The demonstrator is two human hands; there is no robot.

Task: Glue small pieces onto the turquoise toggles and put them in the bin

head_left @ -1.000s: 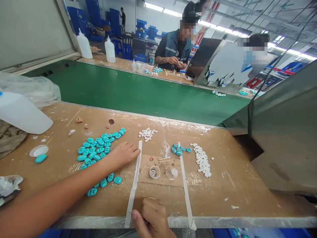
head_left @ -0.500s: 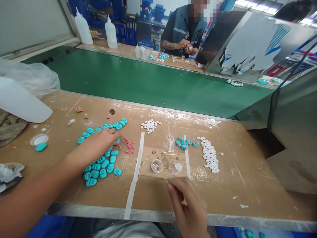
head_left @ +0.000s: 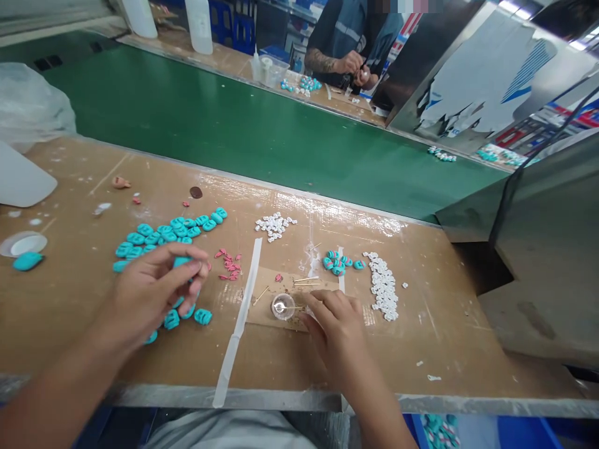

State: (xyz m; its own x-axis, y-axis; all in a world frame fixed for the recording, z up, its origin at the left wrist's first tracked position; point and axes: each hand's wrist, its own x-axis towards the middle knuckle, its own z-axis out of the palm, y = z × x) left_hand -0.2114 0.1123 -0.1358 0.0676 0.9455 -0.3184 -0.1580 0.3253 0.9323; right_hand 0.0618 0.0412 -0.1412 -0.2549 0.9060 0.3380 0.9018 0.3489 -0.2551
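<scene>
My left hand (head_left: 156, 284) is lifted just over a heap of small teal pieces (head_left: 161, 236) and pinches one teal piece (head_left: 181, 262) between thumb and fingers. My right hand (head_left: 334, 327) rests on the cardboard patch (head_left: 266, 305) beside a small clear cup (head_left: 283, 306); its fingers curl down over the spot where a second cup stood, and what they touch is hidden. A few thin sticks (head_left: 306, 280) lie just beyond the cup. Small pink parts (head_left: 229, 262) sit right of the teal heap.
White beads lie in a row (head_left: 384, 287) and a small heap (head_left: 274, 224); a few teal pieces (head_left: 339, 262) sit between. A green conveyor belt (head_left: 234, 131) runs behind the bench. Across it, a person's hands (head_left: 355, 65) work. A white bottle (head_left: 21, 178) and lid (head_left: 23, 243) are far left.
My left hand has drawn back from the teal heap with one piece pinched. My right hand moved forward from the bench edge onto the cardboard patch by the cup. The view tilted down.
</scene>
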